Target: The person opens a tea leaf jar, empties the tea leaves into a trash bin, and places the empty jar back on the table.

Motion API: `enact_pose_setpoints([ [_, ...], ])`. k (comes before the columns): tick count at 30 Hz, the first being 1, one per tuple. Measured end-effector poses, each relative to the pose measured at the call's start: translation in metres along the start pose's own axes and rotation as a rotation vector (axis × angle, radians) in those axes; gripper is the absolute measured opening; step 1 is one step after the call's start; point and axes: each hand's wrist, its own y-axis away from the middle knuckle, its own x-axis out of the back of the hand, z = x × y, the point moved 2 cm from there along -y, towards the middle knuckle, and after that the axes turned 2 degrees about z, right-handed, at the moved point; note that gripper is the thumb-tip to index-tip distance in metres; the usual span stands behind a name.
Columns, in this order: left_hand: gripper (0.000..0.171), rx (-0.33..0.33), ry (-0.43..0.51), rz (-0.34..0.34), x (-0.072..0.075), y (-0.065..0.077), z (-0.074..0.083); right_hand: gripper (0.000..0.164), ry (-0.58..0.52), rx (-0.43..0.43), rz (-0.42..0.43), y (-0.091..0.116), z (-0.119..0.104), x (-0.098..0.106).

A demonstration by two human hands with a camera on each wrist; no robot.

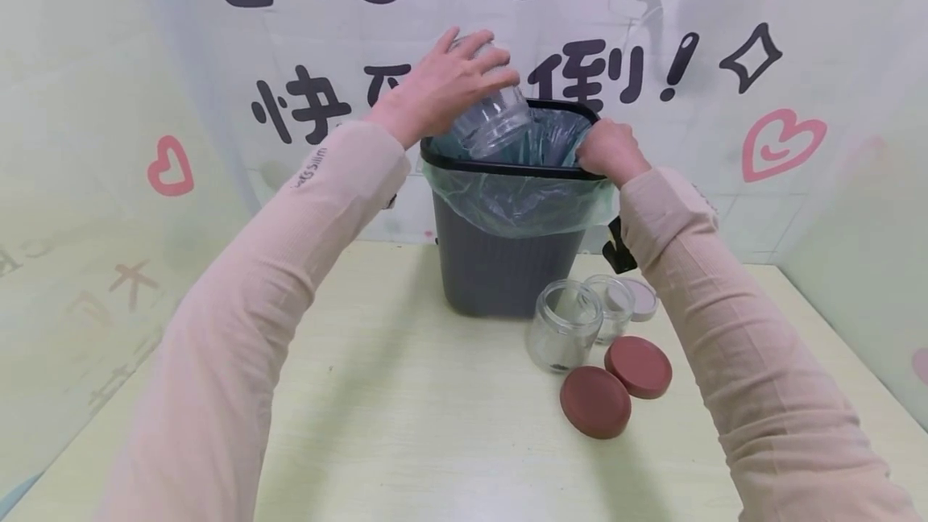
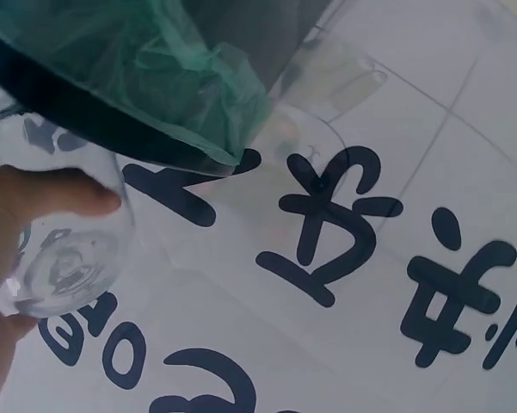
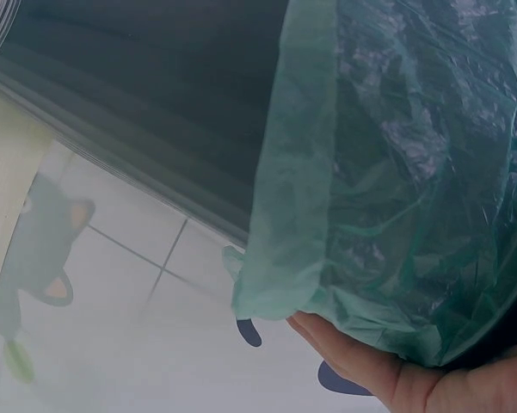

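My left hand [image 1: 451, 85] grips a clear jar [image 1: 495, 121] tipped mouth-down over a dark grey trash bin [image 1: 507, 268]. In the left wrist view the jar [image 2: 73, 258] shows its base, and its upper part passes behind the bin's black rim [image 2: 112, 120]. A thin green bag [image 1: 532, 204] lines the bin and folds over its edge. At the right corner my right hand [image 1: 612, 150] holds the rim together with the bag. The right wrist view shows those fingers [image 3: 340, 348] under the bag's folded edge; the thumb is not clearly visible.
Right of the bin, on the pale table [image 1: 377, 425], stand an uncovered clear jar [image 1: 561, 337] and a smaller one [image 1: 612, 312]. Near them lie two red lids [image 1: 596, 403] and a pale lid [image 1: 641, 300]. A printed curtain [image 1: 326, 47] hangs close behind the bin.
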Motion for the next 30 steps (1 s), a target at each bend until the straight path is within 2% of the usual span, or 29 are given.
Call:
enact_pose_setpoints([
  [2, 0.070, -0.056, -0.130, 0.002, -0.002, -0.001, 0.002, 0.036, -0.003, 0.000, 0.003, 0.000, 0.000, 0.000],
  [5, 0.076, -0.184, -0.385, 0.006, -0.006, -0.002, 0.006, 0.036, 0.011, 0.010, 0.006, 0.000, 0.000, 0.001],
  [9, 0.084, -0.345, -0.685, 0.080, -0.011, 0.000, 0.010, 0.037, 0.003, 0.002, 0.003, 0.000, 0.000, 0.002],
  [14, 0.091, -0.469, -0.914, 0.202, -0.015, 0.005, 0.014, 0.042, 0.011, -0.028, -0.015, -0.001, -0.001, 0.003],
  [19, 0.090, -0.526, -1.025, 0.279, -0.017, 0.007, 0.016, 0.045, 0.010, -0.060, -0.025, -0.002, 0.000, 0.003],
  [25, 0.078, -0.558, -1.004, 0.306, -0.024, 0.007, 0.017, 0.043, 0.019, -0.040, -0.026, -0.001, 0.000, 0.002],
  [28, 0.080, -0.551, -1.033, 0.323, -0.028, 0.011, 0.016, 0.042, 0.033, -0.018, -0.023, -0.001, -0.001, 0.001],
  [30, 0.084, -0.519, -1.060, 0.350, -0.029, 0.015, 0.015, 0.042, 0.028, -0.018, -0.022, -0.001, -0.001, 0.001],
])
